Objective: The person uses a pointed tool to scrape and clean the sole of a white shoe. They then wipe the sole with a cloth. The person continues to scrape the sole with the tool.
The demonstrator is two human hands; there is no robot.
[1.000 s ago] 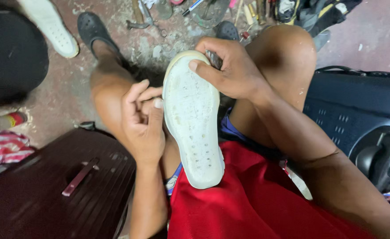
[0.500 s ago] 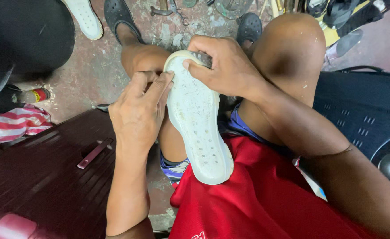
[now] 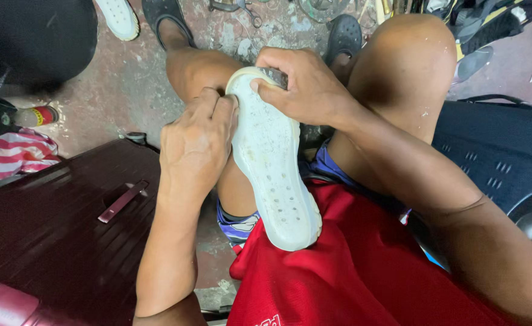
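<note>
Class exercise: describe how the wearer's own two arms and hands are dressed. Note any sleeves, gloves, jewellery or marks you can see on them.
Both arms are bare from elbow to fingertips: no sleeves reach into view. The left hand and right hand wear no gloves, and no rings, watch or bracelets show. Pale dusty specks mark the skin of the right forearm. The only clothing nearby is a red shirt over the lap.

We see the scene under soft, even light from above, bright enough to read detail almost everywhere. The pale shoe sole (image 3: 272,163) is the brightest surface yet keeps its speckled texture without blowing out. Mild sheen sits on the raised knee (image 3: 411,54) and on the dark red suitcase (image 3: 54,235). Shadows are shallow, deepest in the black area at upper left. Focus is sharp centrally; the edges stretch slightly from the wide lens.
</note>
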